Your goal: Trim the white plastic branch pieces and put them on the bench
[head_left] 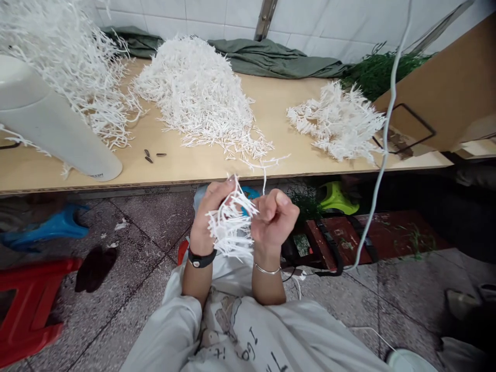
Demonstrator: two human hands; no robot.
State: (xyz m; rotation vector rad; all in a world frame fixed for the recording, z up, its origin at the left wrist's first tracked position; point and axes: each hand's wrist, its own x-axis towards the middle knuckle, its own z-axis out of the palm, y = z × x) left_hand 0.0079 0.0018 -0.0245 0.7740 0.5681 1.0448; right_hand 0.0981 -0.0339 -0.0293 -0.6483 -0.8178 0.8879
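My left hand (209, 214) is closed on a bunch of white plastic sprigs (232, 230), which look like branched artificial stems and fan out toward my other hand. Just to the right, my right hand (275, 217) has its fingers curled in. A thin white sprig (264, 175) rises from that hand, its forked top reaching over the table edge. The fingers hide where its stem ends. Both hands are above my lap, in front of the table (279, 165).
On the table lie a large heap of white pieces (205, 93), a smaller cluster (341, 121), a tangled pile (65, 57), a white bottle (58, 124) and several dark seeds (149, 156). A grey cable (382, 165) hangs at right. Red (34, 305) and blue (50, 227) stools stand left.
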